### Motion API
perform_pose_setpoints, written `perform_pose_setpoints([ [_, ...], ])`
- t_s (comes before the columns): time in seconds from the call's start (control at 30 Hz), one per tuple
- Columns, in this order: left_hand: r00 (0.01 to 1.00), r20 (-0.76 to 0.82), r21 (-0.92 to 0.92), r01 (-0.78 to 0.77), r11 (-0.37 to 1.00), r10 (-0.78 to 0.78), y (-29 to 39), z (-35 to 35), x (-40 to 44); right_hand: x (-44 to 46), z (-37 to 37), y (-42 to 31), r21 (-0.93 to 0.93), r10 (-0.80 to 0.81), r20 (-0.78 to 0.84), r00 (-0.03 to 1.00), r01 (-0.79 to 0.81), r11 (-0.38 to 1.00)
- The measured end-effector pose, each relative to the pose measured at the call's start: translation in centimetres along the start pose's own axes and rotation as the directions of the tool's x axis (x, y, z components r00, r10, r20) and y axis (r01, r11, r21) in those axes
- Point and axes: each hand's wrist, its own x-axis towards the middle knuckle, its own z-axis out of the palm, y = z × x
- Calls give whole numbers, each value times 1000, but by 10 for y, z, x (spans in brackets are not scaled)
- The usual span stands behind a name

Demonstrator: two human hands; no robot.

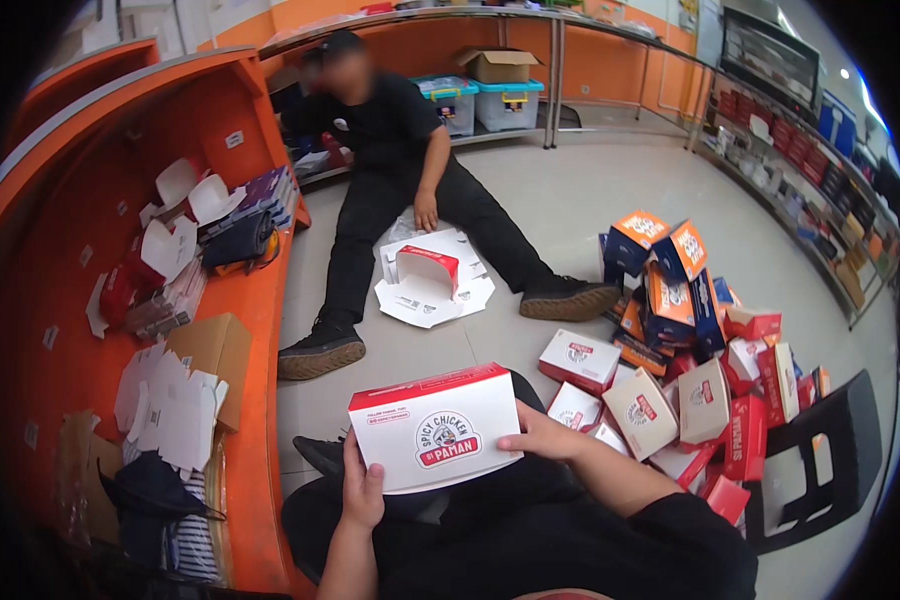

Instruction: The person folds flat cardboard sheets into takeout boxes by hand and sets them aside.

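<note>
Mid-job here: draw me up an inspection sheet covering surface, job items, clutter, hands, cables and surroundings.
Surface: pale tiled floor.
Job's things: white-and-red box, held clear of the floor; top looks closed.
Clutter: heap of boxes on the right; white cardboard in front of the co-worker.
Hands: left hand and right hand grip opposite sides of the white-and-red box.
Cables: nothing seen.
Surroundings: co-worker seated opposite; orange shelf unit on the left.

Red-topped white box point(435, 428) with red-and-black logo point(448, 440), navy-and-orange cartons point(668, 298), orange shelving point(262, 390), dark-and-white striped cloth point(196, 540)
</note>
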Motion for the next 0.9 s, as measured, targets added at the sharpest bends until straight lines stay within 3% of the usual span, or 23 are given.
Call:
perform_pose_setpoints([
  [0.1, 996, 70, -164, 72, 984, -61, -20, -11, 6, 2, -4, 14, 144, 77, -83, 994, -64, 987],
  [0.13, 976, 161, -236, 180, 955, -144, -15, -15, 12, 1, -5, 14, 174, 48, -183, 982, -16, 985],
  [0.17, 945, 149, -173, 314, 933, -290, -15, -25, 14, 1, -9, 15, 178, -9, -311, 950, 67, 982],
  [0.2, 923, 102, -112, 382, 918, -371, -25, -34, 17, -1, -18, 12, 277, 53, -402, 914, 66, 958],
  [0.23, 897, 39, -50, 442, 896, -440, -42, -45, 18, 2, -33, 20, 372, 5, -481, 877, 199, 907],
  [0.27, 854, -13, -32, 520, 854, -520, -78, -68, 12, -8, -40, -4, 432, 66, -554, 830, 218, 875],
  [0.33, 749, -166, -24, 647, 762, -641, -150, -109, 2, -15, -68, -18, 410, -34, -748, 663, 502, 762],
  [0.4, 768, -305, -162, 541, 825, -563, -120, -100, 12, -28, -98, -30, 205, -117, -928, 355, 746, 633],
  [0.43, 758, -385, -230, 473, 850, -526, -101, -92, 14, -42, -120, -30, 120, -249, -920, 304, 821, 558],
  [0.47, 742, -420, -241, 464, 853, -522, -92, -83, 15, -54, -129, -40, 3, -251, -957, 145, 871, 491],
  [0.57, 770, -323, 2, 582, 813, -550, -116, -84, 5, -91, -173, -44, -313, -242, -942, -232, 867, 387],
  [0.6, 812, -306, 143, 555, 819, -497, -105, -75, 6, -107, -202, -26, -317, -151, -948, -280, 871, 375],
  [0.67, 820, -249, 90, 549, 831, -515, -96, -66, 7, -113, -202, -24, -321, 23, -940, -339, 908, 270],
  [0.7, 825, -218, 55, 544, 837, -522, -95, -63, 5, -116, -200, -15, -224, -56, -975, -217, 931, 288],
  [0.77, 856, -194, 127, 506, 853, -479, -108, -67, 4, -92, -154, -26, -124, -137, -988, -68, 877, 464],
  [0.83, 848, -230, 58, 502, 863, -478, -112, -65, 5, -72, -154, -1, 165, -163, -916, 366, 716, 678],
  [0.9, 856, -243, 57, 483, 874, -457, -118, -67, 4, -38, -130, -1, 226, -89, -796, 598, 431, 874],
])
